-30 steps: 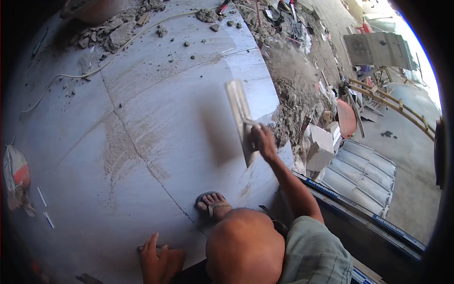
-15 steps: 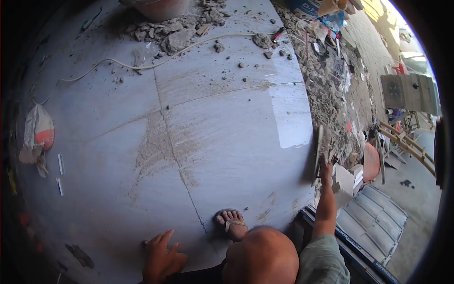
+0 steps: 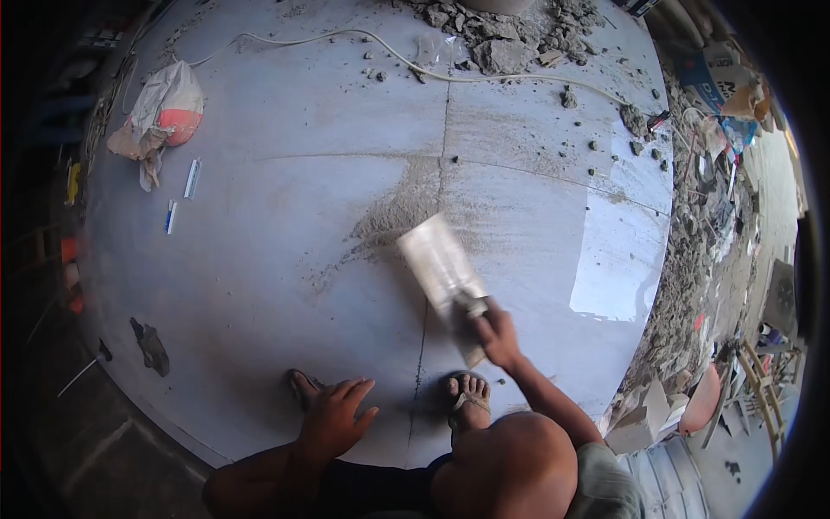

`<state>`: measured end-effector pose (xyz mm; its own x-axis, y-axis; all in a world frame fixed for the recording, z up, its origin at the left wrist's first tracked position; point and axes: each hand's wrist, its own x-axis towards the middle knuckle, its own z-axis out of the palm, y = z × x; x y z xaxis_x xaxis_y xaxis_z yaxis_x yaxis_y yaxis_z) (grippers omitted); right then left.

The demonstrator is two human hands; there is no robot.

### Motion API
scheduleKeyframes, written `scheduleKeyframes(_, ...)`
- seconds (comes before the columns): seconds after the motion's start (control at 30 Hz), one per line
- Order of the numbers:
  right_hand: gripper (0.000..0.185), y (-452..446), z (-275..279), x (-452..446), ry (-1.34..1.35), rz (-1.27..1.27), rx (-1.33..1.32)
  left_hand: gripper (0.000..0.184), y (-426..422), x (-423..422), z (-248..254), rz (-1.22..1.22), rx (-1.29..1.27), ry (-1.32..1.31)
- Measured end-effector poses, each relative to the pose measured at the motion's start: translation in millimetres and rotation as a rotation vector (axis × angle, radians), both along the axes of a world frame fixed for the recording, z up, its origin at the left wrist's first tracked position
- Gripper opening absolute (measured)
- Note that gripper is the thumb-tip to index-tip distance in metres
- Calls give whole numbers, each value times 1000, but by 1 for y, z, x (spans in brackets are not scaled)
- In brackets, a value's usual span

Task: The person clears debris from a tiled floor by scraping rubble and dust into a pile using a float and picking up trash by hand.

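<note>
My right hand [image 3: 500, 337] is wrapped round the handle of a flat rectangular plastering trowel [image 3: 437, 259]. The blade, slightly blurred, points up and left over the large pale floor tiles [image 3: 259, 259]. Its far end overlaps the lower edge of a patch of grey, sandy mortar [image 3: 402, 203] near a tile joint; whether it touches the floor I cannot tell. Fingers apart and holding nothing, my left hand [image 3: 335, 419] hovers near my left foot [image 3: 304, 387]. My right foot [image 3: 469, 394], in a sandal, stands just below the trowel.
Mortar lumps [image 3: 506, 54] lie at the top, near a pale cable [image 3: 363, 33]. A white and red bag [image 3: 173, 104] sits at upper left, with two small white and blue strips below it. Rubble [image 3: 692, 285] lines the floor's right edge. A dark rag-like piece [image 3: 150, 348] lies at lower left.
My right hand has brought the trowel from the rubble edge at the right to the middle of the floor. The view has turned leftward. My left hand stays open.
</note>
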<state>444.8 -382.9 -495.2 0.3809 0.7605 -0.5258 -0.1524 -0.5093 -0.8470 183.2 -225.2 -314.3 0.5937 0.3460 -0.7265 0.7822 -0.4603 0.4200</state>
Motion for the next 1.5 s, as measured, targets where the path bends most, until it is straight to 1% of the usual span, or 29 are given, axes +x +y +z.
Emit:
scheduleKeyframes(0.03, 50, 26, 14, -19, 29, 174, 96, 49, 0, -1, 0, 26, -17, -21)
scheduleKeyframes(0.07, 49, 36, -3, -46, 14, 339, 175, 49, -2, 0, 2, 19, -6, -34)
scheduleKeyframes(0.13, 44, 72, 1, -83, 82, 566, 174, 49, -4, 3, 5, 5, 17, -61)
scheduleKeyframes(0.2, 38, 95, -18, -121, 120, 550, 222, 49, -9, 0, 2, -7, 25, -79)
scheduleKeyframes(0.23, 38, 106, -26, -131, 97, 534, 204, 49, -12, -1, 1, -14, 28, -88)
scheduleKeyframes(0.3, 36, 131, -39, -132, 46, 497, 172, 49, -14, -2, -1, -14, 22, -91)
scheduleKeyframes(0.37, 40, 149, -39, -115, -74, 379, 135, 49, -14, -2, 0, -1, 11, -76)
scheduleKeyframes(0.43, 42, 162, -39, -87, -110, 182, 121, 49, -11, 2, 4, 31, 1, -56)
scheduleKeyframes(0.47, 45, 167, -32, -65, -155, 170, 52, 49, -10, 4, 5, 33, 9, -56)
scheduleKeyframes(0.5, 41, 170, -30, -47, -190, 108, 2, 49, -9, 5, 6, 35, 15, -56)
scheduleKeyframes(0.57, 43, 166, -27, -13, -182, -75, -3, 50, -8, 7, 8, 36, 24, -63)
scheduleKeyframes(0.63, 45, 157, -50, 11, -316, -352, 204, 50, -7, 10, 9, 32, 33, -83)
scheduleKeyframes(0.67, 46, 144, -57, 29, -261, -359, 36, 49, -6, 10, 9, 33, 33, -76)
scheduleKeyframes(0.73, 45, 130, -37, 60, -180, -518, 79, 48, -7, 7, 10, 34, 30, -63)
scheduleKeyframes(0.83, 44, 123, -18, 65, -294, -463, 22, 48, -8, 13, 12, 83, -37, -7)
scheduleKeyframes(0.87, 44, 128, -40, 53, -355, -386, 156, 49, -9, 13, 12, 61, -26, -13)
scheduleKeyframes(0.9, 47, 135, -30, 45, -317, -201, 17, 49, -11, 13, 11, 34, -17, -22)
scheduleKeyframes(0.97, 48, 160, -30, 28, -352, -103, 105, 49, -11, 21, 9, 5, -23, -39)
scheduleKeyframes(1.0, 49, 176, -32, 30, -302, -55, 58, 49, -10, 26, 12, 9, -31, -40)
scheduleKeyframes(1.03, 49, 189, -36, 37, -322, -66, 38, 50, -9, 29, 13, 15, -34, -36)
scheduleKeyframes(1.13, 49, 206, -46, 87, -410, -288, 19, 52, -7, 28, 11, -67, 30, -73)
scheduleKeyframes(1.2, 49, 195, -50, 144, -434, -412, -48, 52, -4, 31, 12, -50, 2, -68)
scheduleKeyframes(1.27, 49, 172, -63, 201, -464, -572, 76, 53, -3, 32, 10, -43, -7, -66)
scheduleKeyframes(1.33, 43, 142, -71, 254, -400, -540, 39, 53, -4, 29, 7, -57, -8, -57)
scheduleKeyframes(1.4, 40, 113, -75, 300, -330, -639, 54, 53, -5, 30, 4, -78, -19, -47)
scheduleKeyframes(1.47, 36, 83, -57, 333, -206, -766, 40, 53, -5, 31, 3, -88, -37, -34)
scheduleKeyframes(1.5, 35, 67, -63, 355, -165, -831, 123, 53, -5, 33, 2, -88, -48, -36)
